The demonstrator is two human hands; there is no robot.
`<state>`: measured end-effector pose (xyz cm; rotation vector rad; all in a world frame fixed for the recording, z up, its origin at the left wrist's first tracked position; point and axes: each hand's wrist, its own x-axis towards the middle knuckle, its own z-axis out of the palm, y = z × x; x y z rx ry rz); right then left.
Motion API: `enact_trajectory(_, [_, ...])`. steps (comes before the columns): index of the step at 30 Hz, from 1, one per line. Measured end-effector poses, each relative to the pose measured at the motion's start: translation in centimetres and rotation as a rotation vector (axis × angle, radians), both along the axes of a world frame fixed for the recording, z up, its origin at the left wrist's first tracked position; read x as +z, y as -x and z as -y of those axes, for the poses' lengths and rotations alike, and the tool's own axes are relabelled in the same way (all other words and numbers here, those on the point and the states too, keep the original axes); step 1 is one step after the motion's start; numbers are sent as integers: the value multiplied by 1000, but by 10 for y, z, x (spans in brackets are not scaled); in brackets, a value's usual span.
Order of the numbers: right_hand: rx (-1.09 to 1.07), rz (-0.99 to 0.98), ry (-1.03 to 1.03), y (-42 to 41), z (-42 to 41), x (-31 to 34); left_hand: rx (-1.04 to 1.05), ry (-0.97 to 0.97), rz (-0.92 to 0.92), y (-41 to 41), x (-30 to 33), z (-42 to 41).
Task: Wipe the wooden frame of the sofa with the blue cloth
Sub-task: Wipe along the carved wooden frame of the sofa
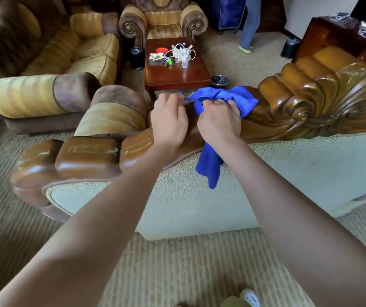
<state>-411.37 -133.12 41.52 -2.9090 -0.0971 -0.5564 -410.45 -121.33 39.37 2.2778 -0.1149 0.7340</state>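
Bunched bright blue microfibre cloth (221, 100) lying on the top edge of the glossy carved brown wooden frame (310, 103) along the sofa's back, just left of the big scrolled carving, one tail hanging down over the pale upholstered back panel (288, 178). Clamped in the right hand (219, 122), fingers curled round the bulk of the fabric; pinched at a free corner by the left hand (168, 120), close beside the right, apparently gathering or refolding rather than rubbing. Hard to judge progress: whole rail shiny, pale scuff marks showing on the blocky left end of the frame near its left corner, no clear line between wiped and unwiped wood. Probably the deep grooves of the scroll at the right and the rounded blocks at the left remaining, so likely at an early or middle stage. Beyond the sofa, a square dark red wooden coffee table (177, 76) carrying, toward its far edge, a small clear plastic bottle (184, 63), a red round lid (161, 50) and tangled cables. Small dark round bin (219, 82) just past the table's near right corner, contents unclear; two black bins farther off on the carpet, insides not visible. Gold-striped armchairs around, another person's legs (249, 23) at the far side.
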Motion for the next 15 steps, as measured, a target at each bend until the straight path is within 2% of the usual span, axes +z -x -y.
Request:
enact_trajectory(1, [-4,-11,0,-3,0,2,7,76,-75,-7,4,3])
enact_trajectory(3, [-7,-30,14,-8,-1,5,-4,69,-150,-12,2,9])
enact_trajectory(5, [4,-83,35,-16,-1,10,-17,-20,-137,-10,-9,12])
enact_trajectory(10, [72,-327,53,-35,-1,30,12,-36,-93,-12,-18,11])
enact_trajectory(12, [72,-320,56,-32,0,30,33,-46,-126,-13,-18,11])
enact_trajectory(15, [97,-158,77,-15,4,16,46,-54,-141,-11,-17,12])
